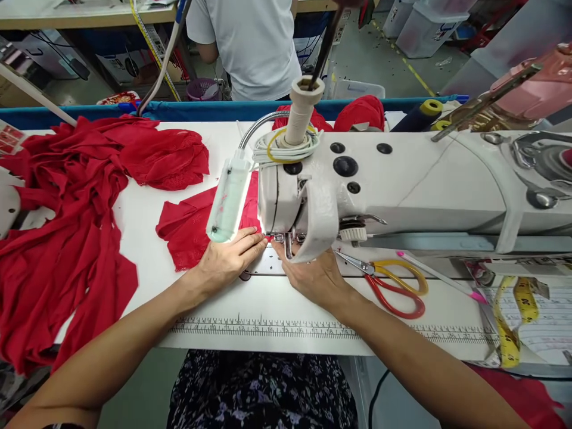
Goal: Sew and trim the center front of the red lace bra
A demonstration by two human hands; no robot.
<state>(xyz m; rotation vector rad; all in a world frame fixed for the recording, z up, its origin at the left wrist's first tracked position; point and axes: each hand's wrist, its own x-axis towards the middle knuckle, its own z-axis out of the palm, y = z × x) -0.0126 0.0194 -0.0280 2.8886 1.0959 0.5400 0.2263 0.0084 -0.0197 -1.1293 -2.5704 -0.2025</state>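
Red fabric (190, 223) lies on the white sewing table and runs under the head of a white sewing machine (402, 185). My left hand (232, 253) rests on the fabric's near edge, fingers stretched out flat, their tips just left of the presser foot (279, 238). On the other side of the needle area is my right hand (313, 274), palm down at the metal plate (270, 262). The machine's white guard (328, 217) covers part of it, and its fingertips are hidden. A lit lamp (229, 196) hangs over the fabric.
A heap of red fabric (84, 220) covers the table's left side. Scissors (388, 280) with yellow and red handles and a white-pink pen (440, 276) lie beside my right hand. A tape measure (507, 322) rests at far right. Another person (250, 47) is beyond the table.
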